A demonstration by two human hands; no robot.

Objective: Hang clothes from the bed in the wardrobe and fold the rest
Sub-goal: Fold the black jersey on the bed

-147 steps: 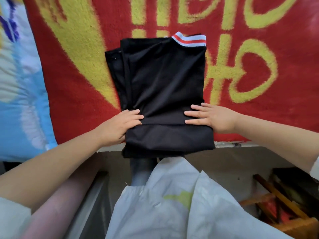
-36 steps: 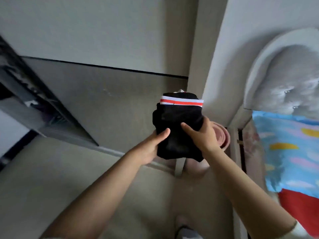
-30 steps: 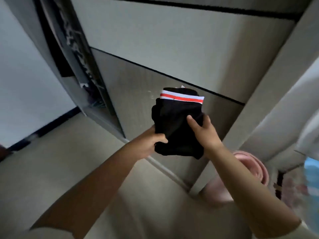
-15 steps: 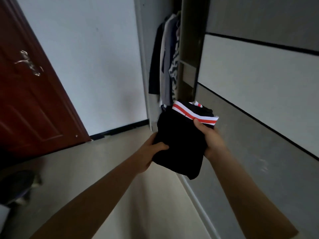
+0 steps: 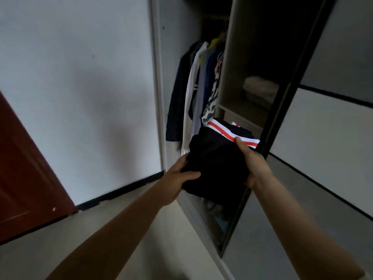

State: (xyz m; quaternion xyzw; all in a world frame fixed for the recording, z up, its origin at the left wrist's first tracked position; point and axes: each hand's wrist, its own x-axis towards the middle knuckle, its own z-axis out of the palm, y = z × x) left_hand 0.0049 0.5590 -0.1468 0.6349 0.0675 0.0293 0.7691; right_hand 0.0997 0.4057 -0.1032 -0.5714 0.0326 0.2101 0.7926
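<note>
One folded black garment (image 5: 217, 162), both hands gripping: left hand (image 5: 177, 178) thumb on top, right hand (image 5: 255, 164) fingers curled round its edge. One open wardrobe (image 5: 226, 93), several clothes (image 5: 198, 98) hanging.

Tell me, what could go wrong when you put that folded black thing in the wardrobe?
The folded black garment is held only at its edges by the left hand and the right hand, so it might sag and come unfolded. The wardrobe's opening is narrow beside the dark sliding door, so the bundle could bump it. It might also brush the hanging clothes.
</note>
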